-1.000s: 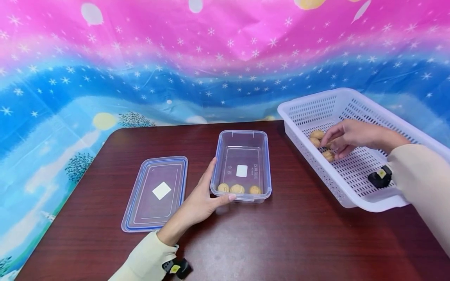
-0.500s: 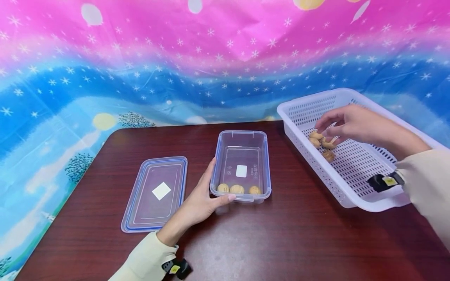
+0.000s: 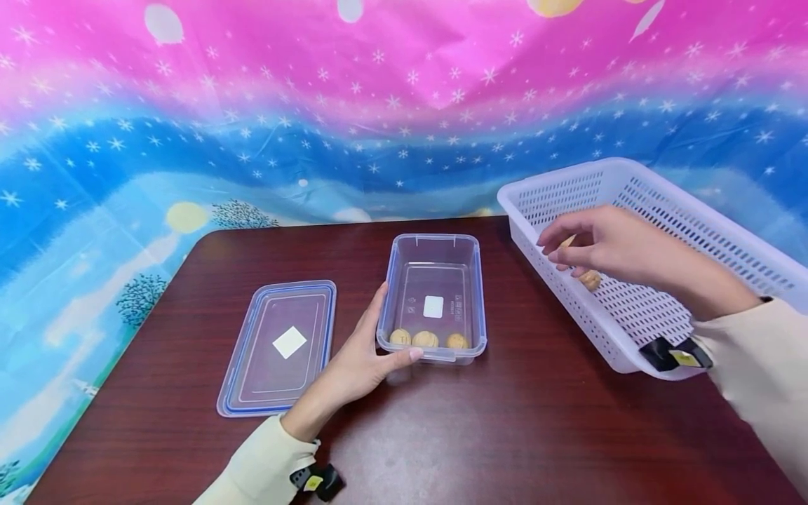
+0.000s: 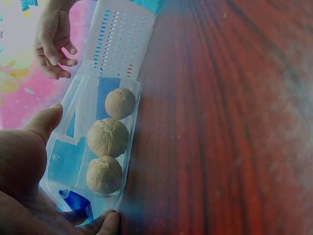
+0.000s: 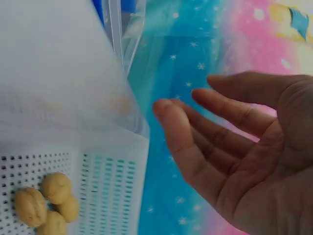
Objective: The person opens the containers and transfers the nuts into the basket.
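- A glossy, reddish-brown wood-grain surface (image 3: pixel 536 414), rounded at the far left.
- Over to the left, a clear, blue-edged lid (image 3: pixel 268 368) lying flat, a white label (image 3: pixel 290 342) set diagonally on it.
- Behind, a rippled backdrop (image 3: pixel 391 147), pink above blue, printed with white snowflakes (image 3: pixel 489 76), a pale yellow disc (image 3: pixel 187 217) and leafy bushes (image 3: pixel 142 300).
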A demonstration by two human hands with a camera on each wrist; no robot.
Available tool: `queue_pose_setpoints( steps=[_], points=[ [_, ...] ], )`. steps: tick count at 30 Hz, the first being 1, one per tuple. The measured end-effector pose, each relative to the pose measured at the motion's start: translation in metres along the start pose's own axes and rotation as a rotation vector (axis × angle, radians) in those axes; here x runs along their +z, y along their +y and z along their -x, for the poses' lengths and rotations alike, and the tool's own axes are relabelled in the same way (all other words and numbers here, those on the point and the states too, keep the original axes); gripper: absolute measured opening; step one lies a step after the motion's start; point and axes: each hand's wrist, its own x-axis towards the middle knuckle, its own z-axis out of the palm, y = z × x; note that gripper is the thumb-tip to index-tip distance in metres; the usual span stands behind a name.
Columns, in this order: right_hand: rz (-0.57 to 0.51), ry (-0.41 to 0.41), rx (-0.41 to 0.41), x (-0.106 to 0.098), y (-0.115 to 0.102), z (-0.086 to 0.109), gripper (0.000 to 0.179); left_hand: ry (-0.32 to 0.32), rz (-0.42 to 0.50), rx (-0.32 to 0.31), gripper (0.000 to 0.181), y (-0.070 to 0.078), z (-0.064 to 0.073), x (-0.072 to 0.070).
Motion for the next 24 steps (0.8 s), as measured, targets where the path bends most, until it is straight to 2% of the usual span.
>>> queue_pose_setpoints(
  steps=[5, 10, 18, 24],
  points=[
    [0.064, 0.008, -0.040, 0.008, -0.021, 0.004, 0.027, 0.002, 0.011, -0.003, 0.116, 0.000, 0.001, 0.000],
    [0.112, 0.030, -0.140, 0.022, -0.039, 0.008, 0.025, -0.002, 0.012, 0.007, 0.115, 0.000, -0.001, 0.000],
    [0.082, 0.032, -0.194, 0.052, -0.061, 0.009, 0.021, 0.001, 0.008, 0.003, 0.115, -0.001, 0.000, 0.000],
    [0.063, 0.040, -0.246, 0.069, -0.068, 0.005, 0.019, -0.001, 0.022, 0.006, 0.115, 0.000, 0.000, 0.000]
  ],
)
